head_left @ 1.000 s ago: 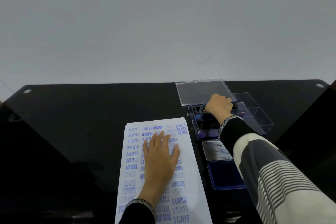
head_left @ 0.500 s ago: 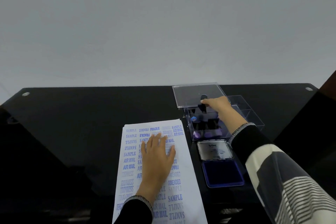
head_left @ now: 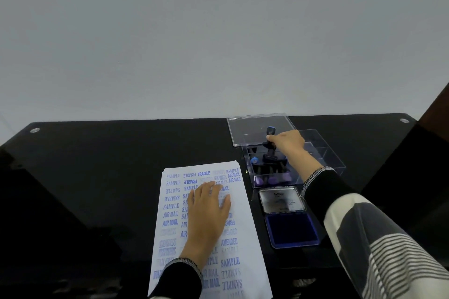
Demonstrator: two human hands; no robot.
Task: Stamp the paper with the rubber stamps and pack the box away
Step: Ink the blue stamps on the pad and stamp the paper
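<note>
A: Toward the counter's [head_left: 97, 177] far right corner, our right hand [head_left: 288, 142] has its grip curled round the handle of a black rubber stamp [head_left: 270, 143], held upright with its base just above the clear stamp box [head_left: 272, 170].

B: And the left hand [head_left: 209, 211]?

A: Flat, fingers straight, pressing the stamped paper [head_left: 170, 213] down near the counter's front edge. The sheet already carries blue prints of SAMPLE, AIR MAIL, FRAGILE and AMENDED over most of its face.

B: So where could we slip?

A: We judge the stamp is either leaving the box or going back in; we cannot tell which. The other stamps [head_left: 273, 178] stand close together in there, so a tilted base could snag one and tip it over.

B: The lid?

A: The clear lid [head_left: 252, 128] lies just behind the box, by the counter's back edge, and looks light. A knock from our wrist could push it away.

B: And the ink?

A: The open ink pad [head_left: 290, 230] sits between box and front edge, right under our sleeve's path. If the cuff drags low, we smear ink. If the left hand lifts early, the paper may shift and blur a print.
</note>
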